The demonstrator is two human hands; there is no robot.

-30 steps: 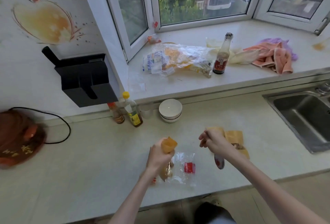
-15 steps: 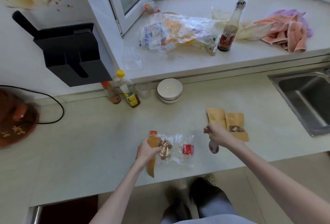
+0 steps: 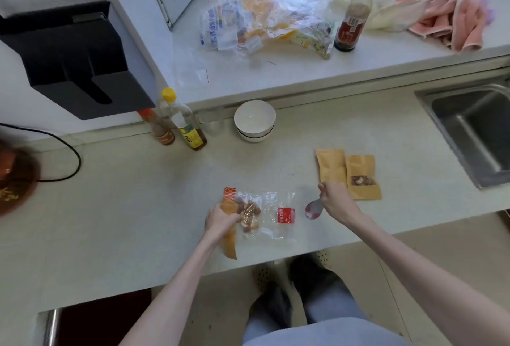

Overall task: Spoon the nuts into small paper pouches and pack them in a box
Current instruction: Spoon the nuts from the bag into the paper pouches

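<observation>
Landmark: the clear nut bag (image 3: 262,214), lying flat near the front edge of the tabletop (image 3: 110,207).
Change, left grip: one second ago the left hand (image 3: 220,218) held its kraft paper pouch (image 3: 229,238) raised with the mouth up; now the hand is down at the left end of the nut bag, and the pouch lies low, pointing toward the tabletop's front edge.
Change, right grip: the right hand (image 3: 335,202) was raised with the spoon hanging down; now it is lower, just right of the nut bag, and the spoon's bowl is at the tabletop.
Change, view: the camera looks more downward than before.
Left grip state: fingers curled round the pouch, grasping it.
Right grip state: clenched round the handle of the metal spoon (image 3: 314,209); I cannot tell if the bowl carries nuts.
Nuts: one brown heap (image 3: 248,214) inside the nut bag, touching the left hand.
Pouches: three. One in the left hand; two lying side by side (image 3: 349,174) behind and right of the nut bag, the right one showing nuts in its window.
Spoons: one.
Bowls: white bowls, stacked (image 3: 254,120), well behind the nut bag; the number is unclear.
Bottles: two small ones (image 3: 179,127) behind and left of the nut bag, one dark sauce bottle (image 3: 353,18) on the window sill.
Sink: one (image 3: 474,130), far right of the nut bag.
</observation>
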